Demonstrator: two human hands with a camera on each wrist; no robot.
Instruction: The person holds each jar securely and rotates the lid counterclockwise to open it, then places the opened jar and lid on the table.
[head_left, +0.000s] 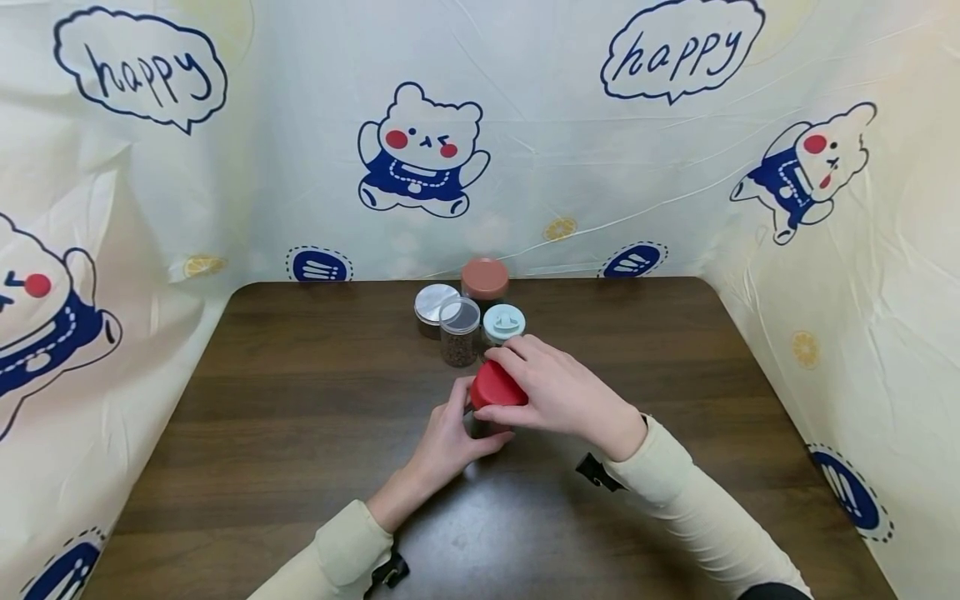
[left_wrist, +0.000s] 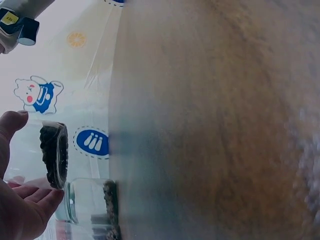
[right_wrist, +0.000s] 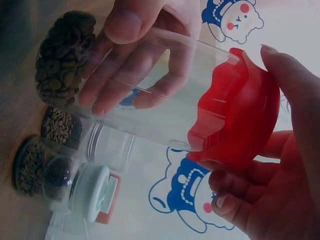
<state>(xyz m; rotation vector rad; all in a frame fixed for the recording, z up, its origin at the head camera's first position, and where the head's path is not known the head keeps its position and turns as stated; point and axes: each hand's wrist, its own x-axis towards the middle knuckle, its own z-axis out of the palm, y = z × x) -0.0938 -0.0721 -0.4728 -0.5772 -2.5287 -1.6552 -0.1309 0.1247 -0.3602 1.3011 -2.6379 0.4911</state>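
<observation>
Left hand (head_left: pixel 442 437) curls round the jar (right_wrist: pixel 162 117) above the bench (head_left: pixel 300 375), near other jars (head_left: pixel 459 343); right hand (head_left: pixel 562 387) grips its lid (head_left: pixel 497 387). Weak left grip could drop it.

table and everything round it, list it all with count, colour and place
table: one, dark brown, beneath the jars
cloth: one, whitish with printed bears, behind and beside the table
held jar: one, clear with brown pieces, between the hands
red lid: one, red, at the held jar's mouth
silver-topped jar: one, silver top, group's left
pink-topped jar: one, dull pink top, group's back
clear-topped jar: one, clear, brown contents, group's front
mint-topped jar: one, pale mint top, group's right
wrist devices: two, black, by the cuffs
sleeves: two, cream, on the arms
left hand: one, bare, holding the jar
right hand: one, bare, gripping the lid
</observation>
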